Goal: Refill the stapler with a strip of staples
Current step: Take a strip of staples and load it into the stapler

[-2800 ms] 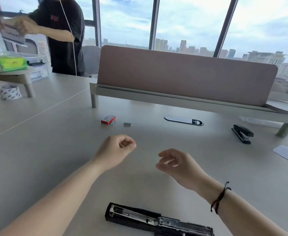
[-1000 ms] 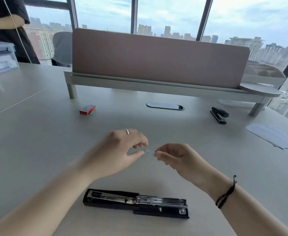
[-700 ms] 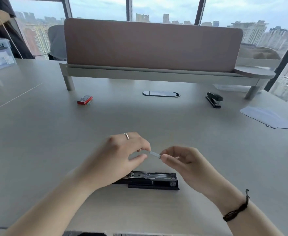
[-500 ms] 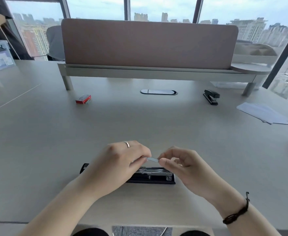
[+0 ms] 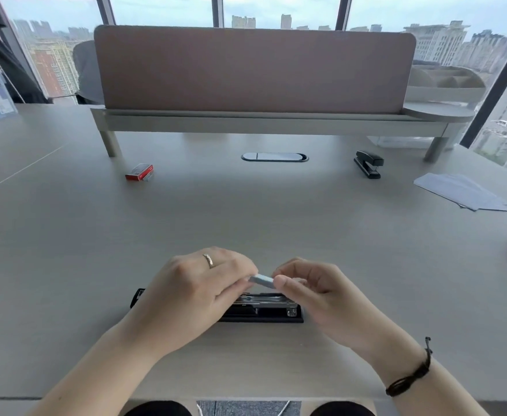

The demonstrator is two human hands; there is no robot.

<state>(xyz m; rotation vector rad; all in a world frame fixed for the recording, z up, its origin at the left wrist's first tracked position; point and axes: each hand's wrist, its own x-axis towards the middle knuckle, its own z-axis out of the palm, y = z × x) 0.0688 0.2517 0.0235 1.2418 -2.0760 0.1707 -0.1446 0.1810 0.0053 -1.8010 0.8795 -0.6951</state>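
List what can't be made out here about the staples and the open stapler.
- Staple strip: head view, both ends covered by the left hand and right hand; its length is unknown.
- Open stapler: middle hidden under the left hand; whether its channel holds staples is unclear.
- Red box: print too small to read.

High-rise office. Wide pale desk (image 5: pixel 246 223) with a fabric divider panel (image 5: pixel 252 70) at upper centre, oval cable port (image 5: pixel 274 157) below it, staple box (image 5: pixel 140 172) centre left, closed stapler (image 5: pixel 368 163) and loose papers (image 5: pixel 462 192) at right; floor-to-ceiling windows (image 5: pixel 276 10) along the top show city towers
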